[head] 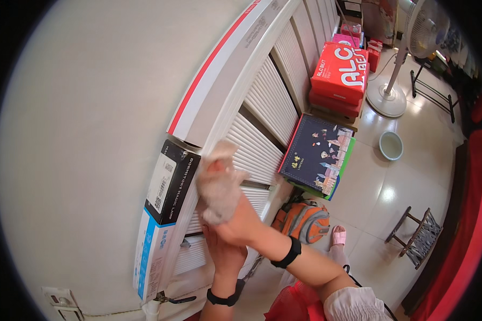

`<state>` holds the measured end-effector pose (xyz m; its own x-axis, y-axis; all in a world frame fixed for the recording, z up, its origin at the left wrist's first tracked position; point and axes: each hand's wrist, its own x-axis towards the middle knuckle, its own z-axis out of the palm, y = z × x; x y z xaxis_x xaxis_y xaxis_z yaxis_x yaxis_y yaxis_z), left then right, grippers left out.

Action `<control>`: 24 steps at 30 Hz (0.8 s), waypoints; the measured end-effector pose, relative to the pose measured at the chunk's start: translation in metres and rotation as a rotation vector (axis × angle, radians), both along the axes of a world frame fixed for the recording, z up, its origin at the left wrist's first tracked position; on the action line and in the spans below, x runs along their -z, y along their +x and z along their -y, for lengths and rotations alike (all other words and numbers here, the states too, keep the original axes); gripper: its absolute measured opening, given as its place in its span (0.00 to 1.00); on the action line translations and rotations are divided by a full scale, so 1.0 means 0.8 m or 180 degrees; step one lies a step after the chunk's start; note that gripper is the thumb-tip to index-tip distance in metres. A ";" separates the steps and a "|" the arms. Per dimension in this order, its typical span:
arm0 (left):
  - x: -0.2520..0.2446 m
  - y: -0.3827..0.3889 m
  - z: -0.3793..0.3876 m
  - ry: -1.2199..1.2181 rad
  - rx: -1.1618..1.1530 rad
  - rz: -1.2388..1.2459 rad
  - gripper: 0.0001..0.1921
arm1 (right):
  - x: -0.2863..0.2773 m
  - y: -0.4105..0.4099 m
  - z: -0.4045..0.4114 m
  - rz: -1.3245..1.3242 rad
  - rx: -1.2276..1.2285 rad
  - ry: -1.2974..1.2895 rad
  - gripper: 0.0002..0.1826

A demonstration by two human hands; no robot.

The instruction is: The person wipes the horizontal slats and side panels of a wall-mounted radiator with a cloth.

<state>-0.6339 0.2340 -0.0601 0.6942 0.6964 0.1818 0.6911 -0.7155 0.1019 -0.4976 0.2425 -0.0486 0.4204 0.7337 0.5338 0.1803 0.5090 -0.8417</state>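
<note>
A pale cloth (221,192), blurred, is gripped in my right hand (235,228) against the top edge of a white ribbed radiator (261,160). My left hand (227,252) lies just below it, close to the radiator front; its fingers are partly hidden behind my right hand, so what they touch is unclear. On the radiator's top, beside the cloth, rests a black lamp box (176,180) bearing writing. A white and blue box (150,257) adjoins it on the near side. Beyond the cloth lies a long white box with a red stripe (217,80).
Along the radiator stand a dark printed box (313,152), a red box (339,72) and an orange backpack (305,220). On the tiled floor are a basin (391,146), a standing fan (389,92) and a folding stool (417,236). A black-handled valve (176,299) juts out near the wall.
</note>
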 end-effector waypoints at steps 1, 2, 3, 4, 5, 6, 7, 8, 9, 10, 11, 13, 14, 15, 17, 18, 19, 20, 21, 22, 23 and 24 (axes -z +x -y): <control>0.000 0.000 0.001 0.0716 0.0291 -0.0251 0.29 | 0.001 0.012 -0.004 -0.0117 -0.0128 -0.0398 0.29; -0.001 0.003 0.005 0.0698 0.0189 -0.0410 0.29 | 0.005 0.025 -0.008 -0.0675 -0.0272 -0.0393 0.25; -0.003 0.004 0.007 0.0707 0.0172 -0.0416 0.29 | 0.006 0.025 -0.009 -0.0678 -0.0290 -0.0385 0.25; -0.004 0.004 0.008 0.0655 0.0135 -0.0463 0.28 | 0.006 0.025 -0.010 -0.0566 -0.0026 -0.0162 0.24; -0.005 0.003 0.008 0.0601 0.0099 -0.0508 0.28 | 0.005 0.023 -0.011 -0.0453 0.0240 0.0061 0.22; -0.003 0.001 0.008 0.0744 0.0183 -0.0404 0.29 | 0.006 0.015 -0.005 -0.0836 -0.0118 0.0004 0.23; -0.002 -0.002 0.009 0.0751 0.0169 -0.0407 0.29 | 0.009 0.003 -0.001 -0.0837 -0.0133 0.0009 0.23; -0.001 -0.007 0.010 0.0274 0.0154 -0.0126 0.29 | 0.014 -0.011 0.000 -0.0211 -0.0054 0.0057 0.24; 0.000 -0.011 0.011 -0.0204 0.0143 0.0160 0.29 | 0.012 -0.019 0.004 0.0417 0.0031 0.0103 0.26; 0.002 -0.015 0.010 -0.0531 0.0181 0.0221 0.29 | 0.012 -0.025 0.012 0.0497 0.0017 0.0314 0.27; 0.002 -0.016 0.011 -0.0527 0.0173 0.0220 0.29 | 0.012 -0.026 0.012 0.0496 0.0008 0.0318 0.27; 0.001 -0.020 0.014 -0.0461 0.0136 0.0013 0.28 | 0.009 -0.026 0.013 0.0950 -0.0108 0.0187 0.27; 0.002 -0.021 0.014 -0.0460 0.0125 0.0008 0.28 | 0.010 -0.018 0.014 0.1083 -0.0110 0.0121 0.27; 0.003 -0.021 0.013 -0.0027 0.0222 -0.0108 0.28 | 0.011 -0.009 0.008 0.1085 -0.0111 0.0123 0.27; 0.004 -0.017 0.014 0.0396 0.0314 -0.0219 0.28 | 0.019 0.004 -0.003 0.0779 0.0211 0.0089 0.27; 0.003 -0.014 0.015 0.0482 0.0237 -0.0292 0.27 | 0.006 0.006 0.000 0.0126 0.0606 0.0193 0.25; 0.002 -0.011 0.015 0.0566 0.0159 -0.0364 0.25 | 0.008 0.005 0.000 0.0129 0.0597 0.0191 0.25; 0.001 -0.010 0.015 0.0700 0.0255 -0.0367 0.26 | 0.011 0.004 0.000 0.0237 0.0313 0.0062 0.25; 0.000 -0.012 0.016 0.0700 0.0237 -0.0376 0.26 | 0.012 0.001 0.001 0.0335 0.0019 -0.0063 0.24; -0.002 -0.014 0.016 0.0278 0.0238 -0.0077 0.26 | 0.004 -0.005 0.007 0.0407 0.0018 0.0059 0.25; -0.003 -0.015 0.016 -0.0143 0.0236 0.0224 0.26 | 0.009 -0.016 0.009 0.0400 0.0000 0.0060 0.25; -0.008 -0.011 0.016 -0.0128 0.0318 0.0334 0.26 | 0.007 -0.021 0.012 0.0699 0.0127 0.0143 0.25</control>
